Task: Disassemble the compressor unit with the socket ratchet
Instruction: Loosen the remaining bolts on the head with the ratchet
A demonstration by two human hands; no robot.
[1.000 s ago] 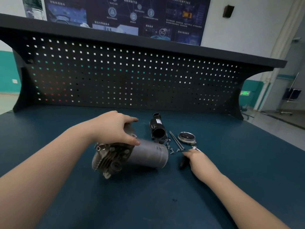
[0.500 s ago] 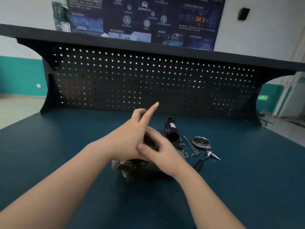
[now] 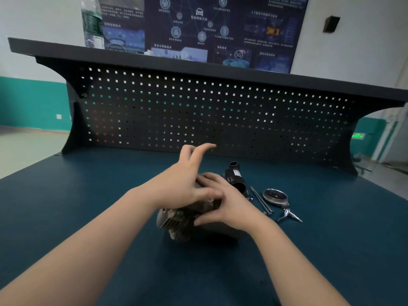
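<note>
Head view: the compressor point(image 3: 176, 224) lies on its side on the dark blue surface point(image 3: 88, 195), finned end toward me, mostly covered by both my hands. My left hand point(image 3: 183, 186) rests on top of it, palm down, fingers loose and spread, two of them lifted up toward the pegboard point(image 3: 198, 115). My right hand point(image 3: 229, 206) lies across the compressor body from the right, fingers relaxed and overlapping my left hand, thumb along the near side; can't tell if it actually grips anything.

Just right of my hands: a black tube part point(image 3: 235, 177), two long bolts point(image 3: 261, 200) lying side by side, a round metal cover point(image 3: 274, 196), and the ratchet point(image 3: 287, 215), its handle partly hidden behind my right wrist. Nothing holds the ratchet. A water bottle point(image 3: 92, 23) stands on the shelf point(image 3: 198, 65) over the pegboard, poster point(image 3: 198, 29) on the wall behind.
</note>
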